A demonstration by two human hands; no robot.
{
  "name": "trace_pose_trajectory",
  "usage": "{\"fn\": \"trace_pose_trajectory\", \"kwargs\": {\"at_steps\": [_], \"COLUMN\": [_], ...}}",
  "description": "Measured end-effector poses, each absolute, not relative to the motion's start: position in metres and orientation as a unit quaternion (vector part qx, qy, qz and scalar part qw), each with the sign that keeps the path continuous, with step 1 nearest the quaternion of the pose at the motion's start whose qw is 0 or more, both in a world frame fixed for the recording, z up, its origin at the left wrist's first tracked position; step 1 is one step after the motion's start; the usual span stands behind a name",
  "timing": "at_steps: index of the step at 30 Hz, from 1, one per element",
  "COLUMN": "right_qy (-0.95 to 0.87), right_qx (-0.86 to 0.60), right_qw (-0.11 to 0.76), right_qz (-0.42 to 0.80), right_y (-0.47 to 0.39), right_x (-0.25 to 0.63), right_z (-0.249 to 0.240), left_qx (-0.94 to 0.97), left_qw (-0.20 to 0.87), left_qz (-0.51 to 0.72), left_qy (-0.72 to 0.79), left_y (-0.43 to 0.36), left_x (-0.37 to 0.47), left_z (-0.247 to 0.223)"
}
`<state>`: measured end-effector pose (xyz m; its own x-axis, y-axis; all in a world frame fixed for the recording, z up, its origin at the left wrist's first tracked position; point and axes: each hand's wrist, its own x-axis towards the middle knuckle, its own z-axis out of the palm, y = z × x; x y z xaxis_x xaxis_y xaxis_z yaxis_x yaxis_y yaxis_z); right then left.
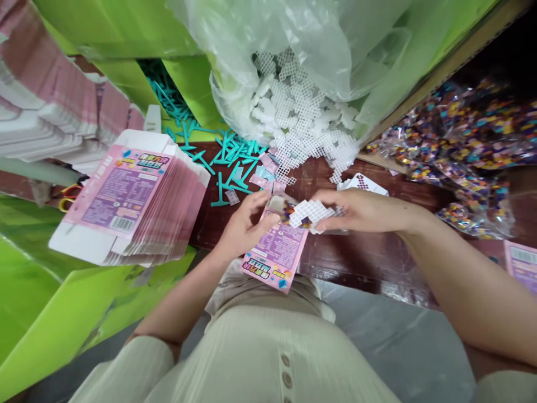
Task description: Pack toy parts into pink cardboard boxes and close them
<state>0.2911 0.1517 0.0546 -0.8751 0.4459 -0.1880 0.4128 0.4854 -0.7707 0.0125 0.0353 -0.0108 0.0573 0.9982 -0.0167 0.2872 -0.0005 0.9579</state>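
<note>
A pink and purple printed box point(279, 252) lies at the table's front edge, its far end toward the piles. My left hand point(245, 224) is closed around the box's far end, thumb on top. In my right hand point(356, 210) are white plastic grid pieces point(312, 214), pinched at the box's far end. A small bag of coloured bits point(288, 212) shows between the grid pieces and my left thumb; which hand bears it, I cannot tell. Just beyond my hands lie small pink packets point(268, 162) and teal T-shaped tools point(235, 154).
Flattened pink boxes point(121, 193) are stacked at left, with scissors point(69, 197) beside them. A plastic bag point(268, 33) spills white grid pieces point(289, 106) onto the dark red table point(352, 257). Clear bags of coloured bits point(465, 134) fill the right side. Printed white cards point(369, 183) lie near my right hand.
</note>
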Motion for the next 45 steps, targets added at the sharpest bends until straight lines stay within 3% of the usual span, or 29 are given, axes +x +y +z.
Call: {"fn": "trace_pose_trajectory", "kwargs": {"at_steps": [3, 6, 12, 16, 22, 27, 29, 33, 39, 42, 45], "right_qy": [-0.856, -0.847, -0.810, -0.797, -0.911, -0.963, -0.973, -0.930, -0.931, -0.877, -0.801], "right_qx": [-0.292, -0.292, -0.254, -0.202, -0.269, -0.162, -0.193, -0.333, -0.279, -0.353, -0.400], "right_qw": [0.070, 0.042, -0.041, -0.077, -0.061, -0.124, -0.077, 0.156, 0.226, 0.312, 0.385], "right_qz": [0.420, 0.443, 0.526, 0.564, 0.306, 0.176, 0.098, -0.028, 0.061, 0.098, 0.224], "right_y": [0.168, 0.188, 0.199, 0.195, 0.181, 0.145, 0.135, 0.113, 0.070, 0.064, 0.057], "right_x": [0.300, 0.301, 0.288, 0.285, 0.268, 0.241, 0.243, 0.258, 0.258, 0.264, 0.272], "right_z": [0.036, 0.022, 0.040, 0.068, 0.104, 0.125, 0.128, 0.115, 0.076, 0.056, 0.027], "left_qx": [0.601, 0.622, 0.520, 0.544, 0.569, 0.576, 0.564, 0.515, 0.531, 0.521, 0.506], "left_qw": [0.308, 0.303, 0.510, 0.528, 0.508, 0.501, 0.493, 0.470, 0.456, 0.448, 0.443], "left_qz": [0.247, 0.149, 0.304, 0.355, 0.413, 0.441, 0.469, 0.548, 0.576, 0.594, 0.615], "left_qy": [0.695, 0.707, 0.614, 0.547, 0.498, 0.471, 0.469, 0.463, 0.422, 0.418, 0.412], "left_y": [0.016, 0.000, -0.013, -0.010, -0.001, 0.008, 0.009, 0.007, 0.002, -0.001, -0.007], "left_x": [0.011, 0.017, 0.012, 0.003, 0.009, 0.019, 0.017, 0.009, 0.013, 0.018, 0.021], "left_z": [-0.027, -0.039, -0.038, -0.026, -0.022, -0.024, -0.025, -0.031, -0.033, -0.034, -0.037]}}
